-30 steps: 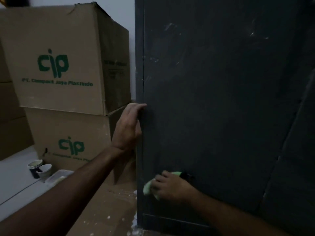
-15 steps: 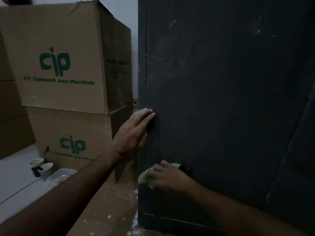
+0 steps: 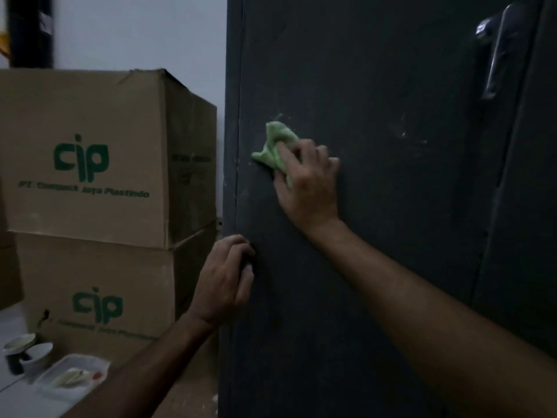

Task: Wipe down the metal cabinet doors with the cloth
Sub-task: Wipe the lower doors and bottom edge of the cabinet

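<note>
A dark grey metal cabinet door [image 3: 391,221] fills the right of the view, with pale smudges on its upper part. My right hand [image 3: 307,182] presses a crumpled green cloth [image 3: 275,146] flat against the door near its left edge. Lower down, my left hand [image 3: 224,282] rests on the door's left edge with its fingers curled against the metal. A metal handle [image 3: 497,52] sits at the door's upper right, beside the seam to the second door [image 3: 530,206].
Two stacked cardboard boxes [image 3: 90,164] printed "cip" stand left of the cabinet. On the floor at lower left are paper cups [image 3: 27,351] and a white tray [image 3: 70,377]. A white wall [image 3: 135,31] is behind the boxes.
My right hand has carried the cloth from low on the door up to mid-height. My left hand has curled its fingers and now sits below the right hand. The view has tilted up.
</note>
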